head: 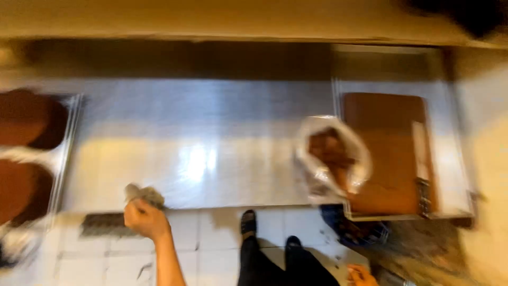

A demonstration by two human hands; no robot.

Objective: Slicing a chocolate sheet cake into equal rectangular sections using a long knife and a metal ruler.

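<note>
Seen from above: a person stands at a long stainless steel counter (211, 132), the whole view smeared by motion blur.
Left hand: the left hand (144, 218) is raised at the near edge of the counter, its fingers closed around a crumpled grey cloth (143, 194) that sticks out above the knuckles and touches the steel.
Right hand: only a sliver of the right hand (361, 275) shows at the bottom edge of the view, low beside the leg; whether its fingers are spread or curled cannot be told.
Cloth position: it sits at the front lip of the counter, left of the centre, well apart from everything on the right.
Counter surface: bare steel with a bright glare patch in the middle.
Right side: a brown rectangular board (389, 153) lies in a shallow steel tray (450, 159); a clear plastic bag (330, 159) with something brown inside rests against the board's left edge.
Left side: dark reddish-brown rounded shapes (26, 153) lie on another tray at the far left, too blurred to identify.
Floor: pale tiles (201, 243) with a dark drain grate (103, 225) just beside the left forearm; the person's two dark shoes (248, 222) and dark trouser legs stand between the hands.
Below the tray: something blue (352, 228) sits under the counter's right end, indistinct.
</note>
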